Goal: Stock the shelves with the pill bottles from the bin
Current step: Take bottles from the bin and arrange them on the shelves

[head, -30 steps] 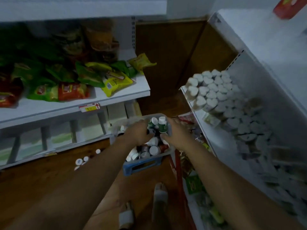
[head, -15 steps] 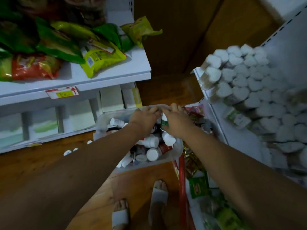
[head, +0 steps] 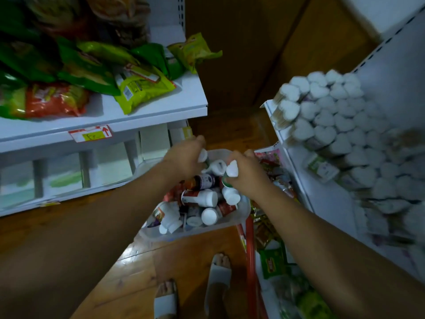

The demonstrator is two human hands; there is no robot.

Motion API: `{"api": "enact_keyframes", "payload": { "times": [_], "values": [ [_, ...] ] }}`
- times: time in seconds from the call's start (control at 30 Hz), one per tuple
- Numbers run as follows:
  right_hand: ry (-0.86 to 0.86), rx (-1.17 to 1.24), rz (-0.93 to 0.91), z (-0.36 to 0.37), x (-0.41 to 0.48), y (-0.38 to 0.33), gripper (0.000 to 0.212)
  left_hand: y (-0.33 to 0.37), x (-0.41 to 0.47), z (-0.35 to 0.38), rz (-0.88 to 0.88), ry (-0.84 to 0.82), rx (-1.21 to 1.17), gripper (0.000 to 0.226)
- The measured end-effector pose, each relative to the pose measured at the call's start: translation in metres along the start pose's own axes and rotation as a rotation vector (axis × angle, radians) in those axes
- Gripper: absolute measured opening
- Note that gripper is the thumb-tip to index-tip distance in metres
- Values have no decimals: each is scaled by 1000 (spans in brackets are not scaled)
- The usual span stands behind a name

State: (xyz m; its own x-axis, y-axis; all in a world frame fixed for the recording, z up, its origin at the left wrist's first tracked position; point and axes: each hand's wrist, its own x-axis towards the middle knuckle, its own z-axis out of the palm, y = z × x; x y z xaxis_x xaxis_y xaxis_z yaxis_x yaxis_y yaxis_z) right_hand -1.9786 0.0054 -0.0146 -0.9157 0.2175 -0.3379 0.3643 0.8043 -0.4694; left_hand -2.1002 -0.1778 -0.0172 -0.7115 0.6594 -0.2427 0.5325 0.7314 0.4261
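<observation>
Two-handed pick from the bin (head: 197, 230), which stands on the floor between two shelf units. My left hand (head: 184, 157) has its fingers curled on a white-capped bottle (head: 202, 155). My right hand (head: 247, 174) has its fingers clenched round a green bottle (head: 231, 172), cap up. Both hands are just above the loose bottles (head: 200, 199), which lie heaped on their sides in the bin.

To do the step well, I judge: lift straight up until clear of the heap and hold each bottle by the body rather than the cap. Then carry it to a bare stretch of shelf and stand it upright.

In the way: the right shelf (head: 326, 203) is crowded with heart-lidded boxes (head: 322, 116), leaving bare board only near its front. The left shelf (head: 161, 107) carries snack bags (head: 138, 88). A red pole (head: 250, 249) and my sandalled feet (head: 218, 272) are close to the bin.
</observation>
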Motion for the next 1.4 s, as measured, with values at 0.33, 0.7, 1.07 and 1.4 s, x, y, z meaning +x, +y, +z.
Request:
{"api": "enact_keyframes", "payload": {
  "times": [0.33, 0.7, 1.07, 1.4],
  "values": [
    [496, 1073, 70, -172, -132, -107, 58, 98, -108, -159, -101, -189, -1746, 38],
    [874, 1258, -45, -284, -376, -181, 33, 273, -232, -263, 423, -355, -1589, 54],
    [1263, 1296, 78, -262, -586, -163, 33, 413, -364, -249, 620, -625, -1373, 61],
    [1553, 1185, 264, -192, -827, -130, 43, 547, -533, -152, 690, -934, -1289, 62]
  ]
}}
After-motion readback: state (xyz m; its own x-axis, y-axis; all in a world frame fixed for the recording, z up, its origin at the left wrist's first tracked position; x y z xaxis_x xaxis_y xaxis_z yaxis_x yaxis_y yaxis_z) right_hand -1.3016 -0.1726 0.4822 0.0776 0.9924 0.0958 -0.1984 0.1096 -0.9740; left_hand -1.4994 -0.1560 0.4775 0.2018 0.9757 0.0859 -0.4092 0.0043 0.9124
